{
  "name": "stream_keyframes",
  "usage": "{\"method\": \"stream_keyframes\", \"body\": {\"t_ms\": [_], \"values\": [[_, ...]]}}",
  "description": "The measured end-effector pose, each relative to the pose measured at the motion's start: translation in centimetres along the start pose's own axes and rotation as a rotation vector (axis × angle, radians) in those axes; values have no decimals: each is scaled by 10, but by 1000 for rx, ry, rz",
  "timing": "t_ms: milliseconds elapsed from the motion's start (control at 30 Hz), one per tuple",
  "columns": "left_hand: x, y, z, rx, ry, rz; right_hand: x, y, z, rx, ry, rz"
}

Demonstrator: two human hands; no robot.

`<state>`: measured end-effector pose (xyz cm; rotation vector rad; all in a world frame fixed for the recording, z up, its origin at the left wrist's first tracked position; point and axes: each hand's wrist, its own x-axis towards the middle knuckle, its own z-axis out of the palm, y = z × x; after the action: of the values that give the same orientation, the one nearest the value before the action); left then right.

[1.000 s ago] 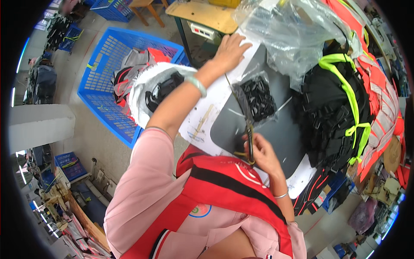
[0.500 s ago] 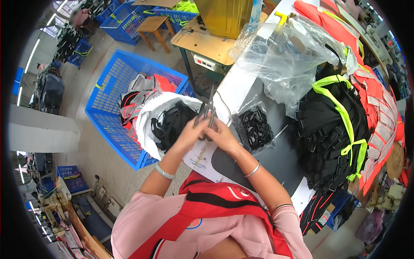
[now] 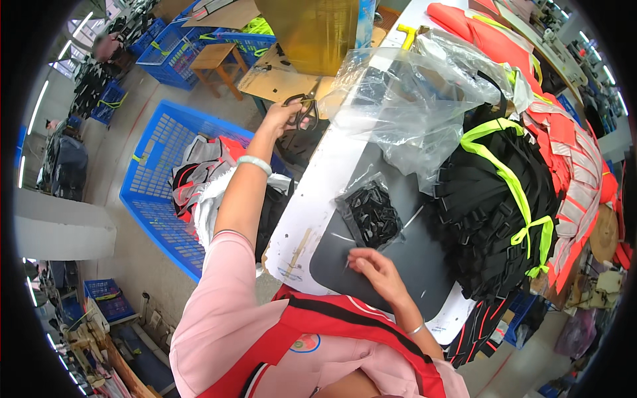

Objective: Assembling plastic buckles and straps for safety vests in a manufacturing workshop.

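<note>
Precariously, perhaps, a worker's left hand [image 3: 282,116] holds dark-handled scissors [image 3: 308,101] beyond the edge of a white table [image 3: 302,235], fingers closed around the loops, near a small wooden table [image 3: 255,83]. A loosened grip could drop them, and an inward swing could snag the crinkled, clear plastic sheeting [image 3: 405,109] draped just beside them. The right hand [image 3: 379,273] hovers half-curled over a smooth grey mat [image 3: 332,249]; whether it pinches anything (a thread, say) cannot be told. Near its fingertips lies a thin, glossy bag [image 3: 375,215] of small, hard black pieces, which could spill if a careless knock or pull split the film. To the right, a domed bundle of matte black straps [image 3: 491,205] is cinched with flat neon-yellow ribbon [image 3: 514,172]; to the left, a rigid, lattice-walled blue basket [image 3: 156,202] cradles soft cloth.
</note>
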<state>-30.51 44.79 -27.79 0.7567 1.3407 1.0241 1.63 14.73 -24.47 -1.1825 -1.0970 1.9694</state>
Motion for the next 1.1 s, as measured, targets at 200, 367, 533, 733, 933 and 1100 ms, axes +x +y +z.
{"method": "stream_keyframes", "body": {"t_ms": [200,367,533,733,933,1100], "values": [[50,-2,-13,191,48,43,-34,8,-19,82,161,74],[80,-26,-37,224,472,545,-21,-7,-39,74,238,-57],[4,-21,22,729,583,959,-11,-14,-57,-551,646,-251],[-178,-72,113,913,-295,1251,-9,8,-64,-306,701,-23],[-160,-99,129,1157,-44,841,9,4,-47,-690,609,17],[-147,-88,131,1198,-175,477,14,9,-45,-677,610,40]]}}
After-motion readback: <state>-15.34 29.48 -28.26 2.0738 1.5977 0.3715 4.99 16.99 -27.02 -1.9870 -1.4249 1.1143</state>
